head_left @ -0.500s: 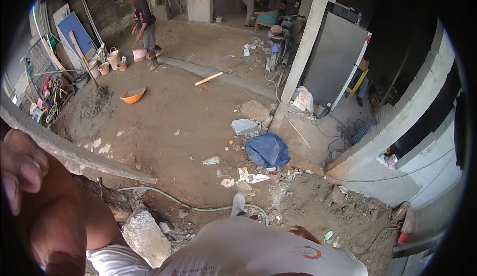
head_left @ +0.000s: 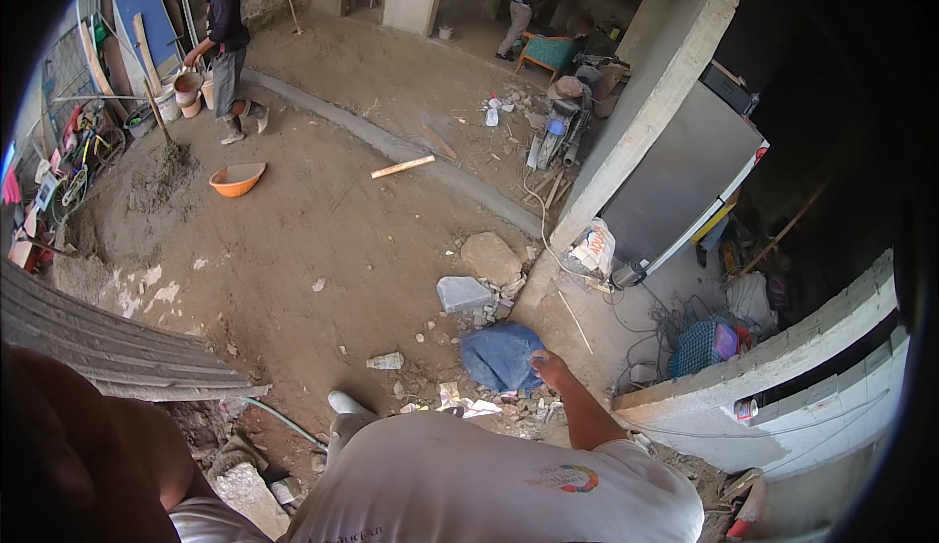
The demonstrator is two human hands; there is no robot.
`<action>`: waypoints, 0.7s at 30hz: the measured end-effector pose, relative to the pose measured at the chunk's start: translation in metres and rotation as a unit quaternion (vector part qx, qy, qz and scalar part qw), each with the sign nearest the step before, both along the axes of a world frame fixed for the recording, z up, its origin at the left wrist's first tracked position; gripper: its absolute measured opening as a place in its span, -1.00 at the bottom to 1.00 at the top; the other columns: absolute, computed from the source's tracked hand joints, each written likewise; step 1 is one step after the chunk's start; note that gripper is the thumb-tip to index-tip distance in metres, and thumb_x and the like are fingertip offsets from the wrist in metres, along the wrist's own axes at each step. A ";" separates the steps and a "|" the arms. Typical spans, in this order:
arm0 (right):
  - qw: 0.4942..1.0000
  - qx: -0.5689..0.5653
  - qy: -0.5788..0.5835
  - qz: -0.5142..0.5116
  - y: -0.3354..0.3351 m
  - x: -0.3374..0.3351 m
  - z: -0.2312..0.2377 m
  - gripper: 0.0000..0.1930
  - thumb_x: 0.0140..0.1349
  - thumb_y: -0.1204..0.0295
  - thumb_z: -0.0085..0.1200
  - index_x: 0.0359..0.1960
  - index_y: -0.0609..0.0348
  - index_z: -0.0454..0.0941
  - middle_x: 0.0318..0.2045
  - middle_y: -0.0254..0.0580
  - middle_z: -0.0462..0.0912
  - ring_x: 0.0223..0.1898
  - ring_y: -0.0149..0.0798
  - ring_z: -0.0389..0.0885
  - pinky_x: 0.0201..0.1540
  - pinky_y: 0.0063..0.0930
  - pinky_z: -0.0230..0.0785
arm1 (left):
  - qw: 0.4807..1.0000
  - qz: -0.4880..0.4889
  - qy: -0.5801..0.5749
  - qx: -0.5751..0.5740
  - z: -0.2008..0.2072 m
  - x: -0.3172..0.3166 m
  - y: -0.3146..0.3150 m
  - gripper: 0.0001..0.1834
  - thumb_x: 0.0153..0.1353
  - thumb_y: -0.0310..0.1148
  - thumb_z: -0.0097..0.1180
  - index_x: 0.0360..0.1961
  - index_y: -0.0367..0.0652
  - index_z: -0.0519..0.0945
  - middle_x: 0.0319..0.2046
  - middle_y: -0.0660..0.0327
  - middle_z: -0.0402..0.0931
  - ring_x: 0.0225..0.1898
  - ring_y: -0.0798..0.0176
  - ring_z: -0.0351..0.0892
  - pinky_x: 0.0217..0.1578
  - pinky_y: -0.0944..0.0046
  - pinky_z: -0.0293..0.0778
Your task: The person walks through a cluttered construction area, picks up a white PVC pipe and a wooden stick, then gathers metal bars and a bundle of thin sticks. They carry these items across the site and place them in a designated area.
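Observation:
A crumpled blue cloth or sheet (head_left: 497, 355) lies on the rubble right of the middle. My right hand (head_left: 552, 368) reaches down to its right edge, with the fingers curled in and appearing to pinch that edge. At the lower left, my left arm is bent up close to the camera. My left hand (head_left: 47, 435) there is dark and its fingers cannot be made out. Just beyond the blue cloth are a pale grey block (head_left: 464, 294) and a flat brown stone (head_left: 491, 257). Paper scraps (head_left: 479, 407) lie on its near side.
A concrete post (head_left: 655, 113) and a tall grey refrigerator (head_left: 685, 173) stand at the right. An orange basin (head_left: 237, 181) sits left of the middle, by a mud heap (head_left: 161, 176). Beyond it a person (head_left: 227, 44) holds a bucket (head_left: 188, 88). A corrugated sheet edge (head_left: 127, 347) juts in at left.
My right hand has come out to the blue cloth's edge. My left hand's fingers have dropped from sight. The person at the far left has moved left and raised a bucket.

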State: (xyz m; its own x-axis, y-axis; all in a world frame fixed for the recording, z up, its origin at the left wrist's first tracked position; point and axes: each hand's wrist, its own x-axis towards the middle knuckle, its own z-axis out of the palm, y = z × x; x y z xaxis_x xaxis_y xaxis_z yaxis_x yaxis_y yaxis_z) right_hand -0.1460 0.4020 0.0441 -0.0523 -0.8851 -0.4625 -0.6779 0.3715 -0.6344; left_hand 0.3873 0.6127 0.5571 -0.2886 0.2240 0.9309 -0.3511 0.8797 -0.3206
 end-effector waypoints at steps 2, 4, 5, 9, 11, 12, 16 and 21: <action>0.999 0.018 0.030 0.022 -0.022 0.031 -0.012 -0.54 0.21 0.24 0.16 0.13 0.07 0.47 -0.24 -0.08 0.64 -0.41 -0.26 0.57 -0.31 -0.38 0.43 | 1.000 -0.001 -0.002 -0.006 -0.005 0.034 -0.032 -0.41 0.30 0.00 -0.01 0.07 -0.36 0.41 -0.24 0.05 0.42 -0.33 0.19 0.35 -0.39 0.21 0.30; 0.996 0.080 0.031 0.028 -0.025 0.061 -0.028 -0.55 0.21 0.24 0.16 0.13 0.07 0.47 -0.24 -0.07 0.64 -0.40 -0.27 0.57 -0.32 -0.38 0.43 | 1.000 -0.007 -0.013 -0.002 -0.006 0.060 -0.068 -0.42 0.30 0.00 -0.01 0.06 -0.36 0.41 -0.25 0.06 0.41 -0.34 0.20 0.34 -0.39 0.21 0.29; 0.996 0.090 0.027 0.014 -0.026 0.075 -0.030 -0.56 0.21 0.24 0.16 0.11 0.06 0.49 -0.25 -0.08 0.64 -0.40 -0.26 0.59 -0.32 -0.38 0.43 | 1.000 -0.008 -0.013 -0.010 -0.007 0.078 -0.083 -0.42 0.30 -0.01 -0.01 0.06 -0.36 0.42 -0.25 0.06 0.41 -0.34 0.20 0.34 -0.39 0.21 0.29; 0.977 0.212 -0.006 0.019 -0.008 0.115 -0.068 -0.59 0.22 0.21 0.14 0.08 0.06 0.50 -0.26 -0.05 0.64 -0.30 -0.20 0.63 -0.21 -0.37 0.45 | 0.999 -0.026 -0.007 -0.018 0.001 0.145 -0.146 -0.43 0.30 -0.01 0.00 0.05 -0.36 0.42 -0.27 0.08 0.39 -0.35 0.21 0.32 -0.40 0.21 0.28; 0.973 0.201 -0.003 0.114 0.001 0.117 -0.086 -0.59 0.23 0.18 0.14 0.05 0.09 0.50 -0.27 -0.05 0.63 -0.24 -0.15 0.61 -0.17 -0.31 0.44 | 0.999 -0.036 -0.010 -0.018 0.010 0.169 -0.180 -0.44 0.30 -0.02 0.00 0.04 -0.36 0.42 -0.28 0.08 0.39 -0.36 0.21 0.32 -0.40 0.21 0.27; 0.977 0.177 -0.002 0.122 0.004 0.112 -0.093 -0.59 0.24 0.17 0.14 0.04 0.11 0.50 -0.28 -0.05 0.63 -0.22 -0.12 0.60 -0.15 -0.28 0.43 | 0.999 -0.045 -0.002 -0.019 0.012 0.184 -0.196 -0.44 0.30 -0.02 0.00 0.04 -0.36 0.42 -0.28 0.09 0.38 -0.36 0.22 0.31 -0.40 0.22 0.27; 0.960 0.228 -0.125 -0.105 -0.031 0.174 -0.094 -0.56 0.23 0.15 0.16 -0.01 0.25 0.51 -0.26 -0.04 0.60 -0.25 -0.10 0.58 -0.19 -0.18 0.45 | 0.999 -0.029 -0.030 -0.028 0.031 0.229 -0.251 -0.45 0.30 -0.03 0.00 0.02 -0.36 0.43 -0.30 0.10 0.37 -0.37 0.22 0.30 -0.41 0.22 0.25; 0.963 0.235 -0.039 -0.128 -0.091 0.194 -0.098 -0.53 0.16 0.11 0.22 0.03 0.10 0.55 -0.25 -0.15 0.62 -0.31 -0.21 0.57 -0.31 -0.25 0.48 | 0.998 -0.025 -0.010 -0.053 0.038 0.287 -0.323 -0.46 0.30 -0.04 0.00 0.01 -0.36 0.43 -0.33 0.11 0.35 -0.39 0.24 0.28 -0.41 0.22 0.24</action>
State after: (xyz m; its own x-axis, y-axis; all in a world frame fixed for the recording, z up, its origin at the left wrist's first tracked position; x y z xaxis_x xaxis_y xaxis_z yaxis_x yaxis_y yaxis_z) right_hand 0.0481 0.3109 -0.0536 -0.1892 -0.5402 -0.8200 -0.4837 0.7780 -0.4009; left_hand 0.6742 0.2894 0.5953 -0.2937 0.3355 0.8951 -0.3007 0.8564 -0.4197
